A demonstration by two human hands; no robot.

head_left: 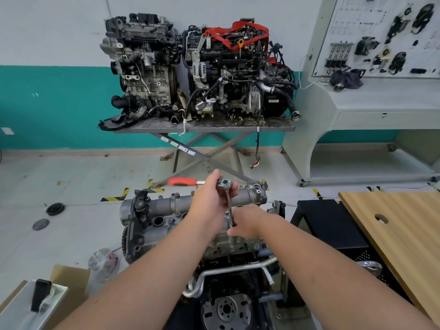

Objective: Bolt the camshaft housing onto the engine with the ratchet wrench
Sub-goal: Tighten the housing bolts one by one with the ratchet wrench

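A: Where are the fingers?

B: Left hand [209,201] curls round the ratchet wrench [222,184] head, its extension running down to the camshaft housing [176,203] atop the engine [166,232]. Right hand [247,222] steadies the extension's lower end; its fingers are hidden.

A: Step?

B: Likely seating the socket on a bolt; next, swing the red handle.

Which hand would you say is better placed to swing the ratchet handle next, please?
Probably the left hand: it holds the ratchet at its head, close to the red handle. The right hand is lower, steadying the extension.
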